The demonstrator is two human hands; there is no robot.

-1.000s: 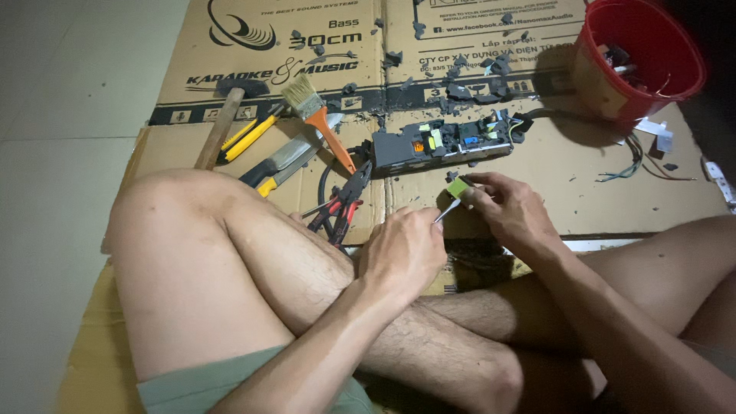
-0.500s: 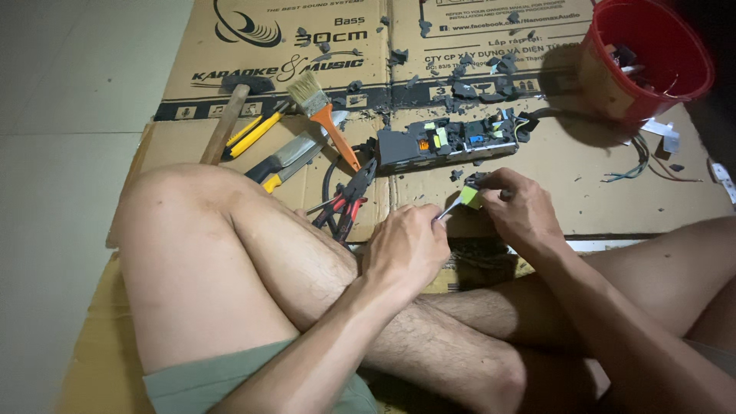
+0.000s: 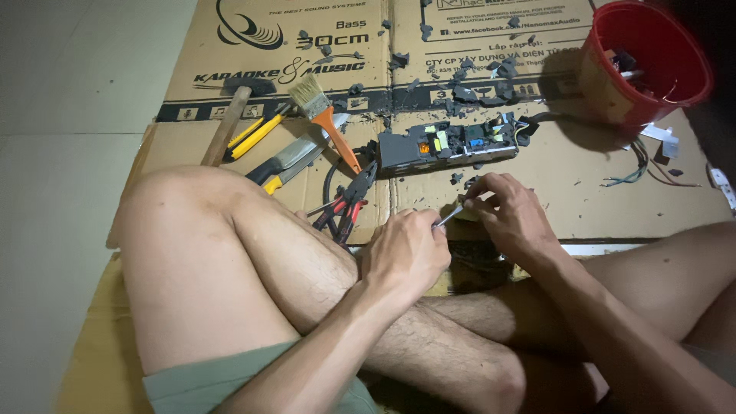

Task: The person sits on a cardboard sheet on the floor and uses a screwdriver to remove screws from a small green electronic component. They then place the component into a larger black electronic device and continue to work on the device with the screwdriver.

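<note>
Cardboard (image 3: 583, 192) covers the floor, and the person sits on it with legs crossed. The left hand (image 3: 406, 257) is closed around a thin metal tool (image 3: 448, 217); its tip points toward the right hand (image 3: 514, 218). The fingers of the right hand are curled together and pinch a small part (image 3: 464, 217), yellowish, mostly hidden under them. What the part is exactly, I cannot tell. Both hands are just in front of the crossed shins, near the edge of the cardboard.

Beyond the hands lies an opened circuit board (image 3: 448, 142) with dark broken pieces of casing around it. Pliers (image 3: 349, 199) with red handles are just left of the hands; a brush (image 3: 326, 115), a knife (image 3: 287, 161), a yellow screwdriver (image 3: 253, 134) and a hammer (image 3: 226, 126) lie further left. A red bucket (image 3: 613, 84) stands at the far right, with loose wires (image 3: 636, 172) beside it.

To do this step well, I think the right hand should hold the part firm and low, resting on the leg, so it does not turn. The tool tip should press gently, away from the fingers, because it can slip. More light would help, as the work place is rather dark.
</note>
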